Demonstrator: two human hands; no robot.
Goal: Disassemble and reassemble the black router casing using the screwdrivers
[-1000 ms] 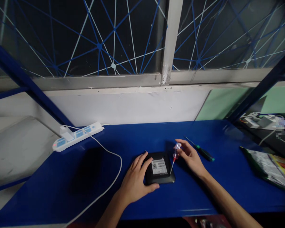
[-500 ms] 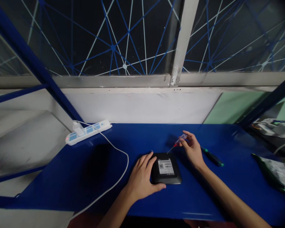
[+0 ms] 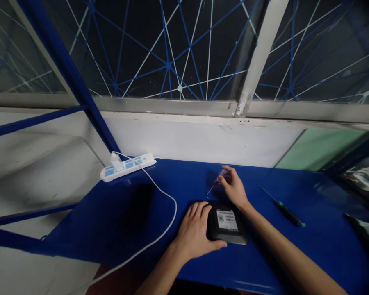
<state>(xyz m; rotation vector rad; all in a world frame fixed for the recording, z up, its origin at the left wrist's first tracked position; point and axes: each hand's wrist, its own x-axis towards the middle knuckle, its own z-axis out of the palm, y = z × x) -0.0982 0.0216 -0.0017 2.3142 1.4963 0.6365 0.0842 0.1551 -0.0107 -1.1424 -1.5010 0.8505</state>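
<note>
A flat black electronic device with a white printed label lies on the blue table. My left hand grips its left side, fingers over the far edge and thumb along the near edge. Just beyond the device, my right hand pinches the clear handle of a small screwdriver with a red collar. Its thin shaft slants down to the left, the tip close to a tiny light speck on the table, perhaps a screw. Whether the tip touches the speck I cannot tell.
A second screwdriver with a dark green handle lies to the right. The white power strip sits at the back left, and a white cable curves toward the front edge. A shiny packet is at the far right.
The screwdriver in my right hand has moved off the device's far edge, leftward to the table beyond it. My left hand keeps its grip. The camera view has shifted left.
</note>
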